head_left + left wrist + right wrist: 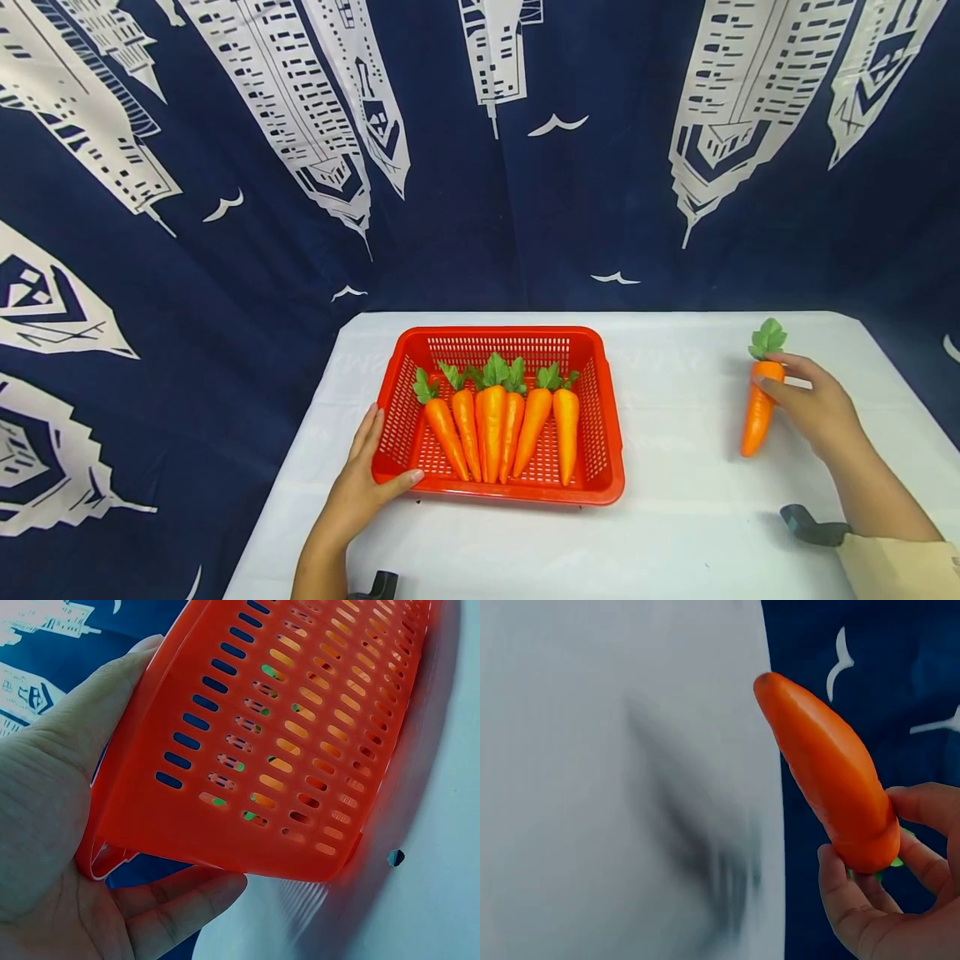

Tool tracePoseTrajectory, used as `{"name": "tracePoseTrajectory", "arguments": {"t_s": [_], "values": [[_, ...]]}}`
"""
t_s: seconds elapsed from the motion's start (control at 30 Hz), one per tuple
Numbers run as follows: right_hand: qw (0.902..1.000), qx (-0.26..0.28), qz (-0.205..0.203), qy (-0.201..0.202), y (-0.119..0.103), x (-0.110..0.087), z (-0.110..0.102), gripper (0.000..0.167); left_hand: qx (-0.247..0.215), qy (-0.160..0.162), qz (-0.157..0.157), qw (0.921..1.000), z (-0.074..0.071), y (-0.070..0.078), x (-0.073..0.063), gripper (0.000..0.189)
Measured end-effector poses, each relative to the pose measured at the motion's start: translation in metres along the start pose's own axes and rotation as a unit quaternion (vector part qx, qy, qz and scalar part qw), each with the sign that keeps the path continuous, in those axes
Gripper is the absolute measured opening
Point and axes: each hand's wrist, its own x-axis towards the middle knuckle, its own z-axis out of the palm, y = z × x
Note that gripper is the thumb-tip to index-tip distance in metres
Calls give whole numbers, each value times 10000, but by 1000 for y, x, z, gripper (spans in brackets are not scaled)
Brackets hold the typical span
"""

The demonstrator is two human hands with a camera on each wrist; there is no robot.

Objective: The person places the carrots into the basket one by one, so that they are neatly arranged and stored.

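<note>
My right hand [813, 408] pinches an orange carrot [759, 408] near its leafy top, over the right side of the table. In the right wrist view the carrot [825, 772] is off the surface, its shadow falling on the white top. My left hand [367, 483] grips the front left corner of a red plastic basket [517, 493], thumb along the front rim and fingers at the left side. Several carrots [493, 425] with green leaves lie side by side in the basket. The left wrist view shows the basket's slotted wall [225, 750] close up, with the fingers around its corner.
A white-topped table [675, 500] carries the basket left of its middle. Behind and around it hangs dark blue cloth [450, 250] printed with white buildings and birds. Dark camera mounts show at both wrists, including a black piece [813, 527] by the right sleeve [896, 567].
</note>
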Motion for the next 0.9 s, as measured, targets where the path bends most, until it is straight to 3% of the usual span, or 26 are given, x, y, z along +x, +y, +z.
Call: {"name": "tracePoseTrajectory", "arguments": {"t_s": [0.3,0.9], "values": [[9978,105,-462,-459,-42,-6,18,74,50,-6,20,10000,1,0,1,117],[9851,172,-1583,-647,-113,-15,46,56,-18,-14,-11,10000,0,0,1,117]]}}
